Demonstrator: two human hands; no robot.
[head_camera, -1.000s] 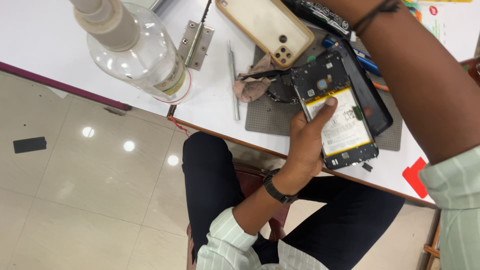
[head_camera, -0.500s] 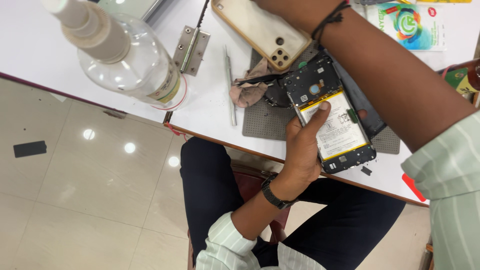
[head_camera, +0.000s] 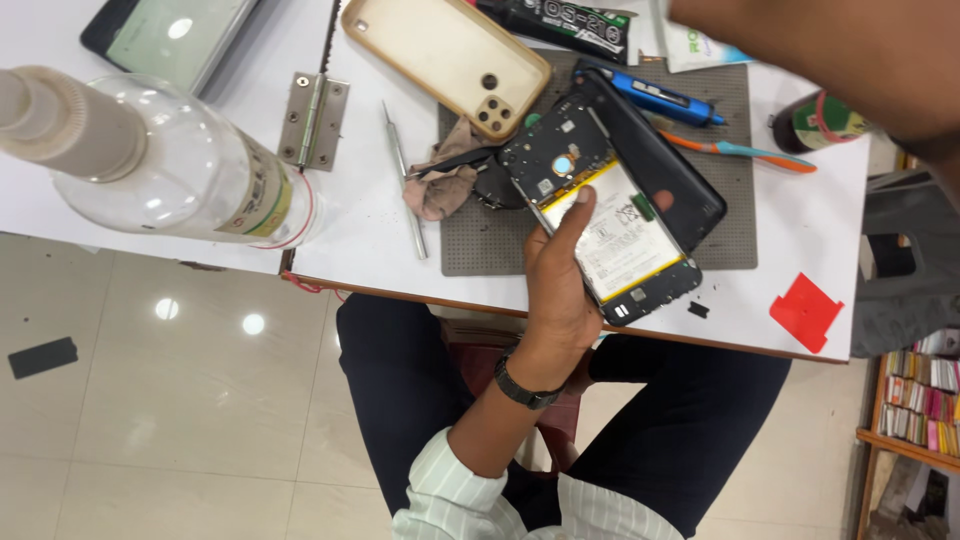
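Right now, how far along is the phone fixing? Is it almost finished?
Probably midway. Done: the black back cover is off and lies on the grey mat. In hand: the left hand grips the opened phone, battery showing. Left: cover not refitted, tan case set aside, and a small black piece loose on the table.

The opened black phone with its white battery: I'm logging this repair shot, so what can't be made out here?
Head view:
- Opened black phone: left edge hidden under the left hand.
- Right hand: cut off by the top edge; only a blurred forearm shows.
- Clear glass bottle: its top is cut off by the left edge.
- Small black part: too small to identify.
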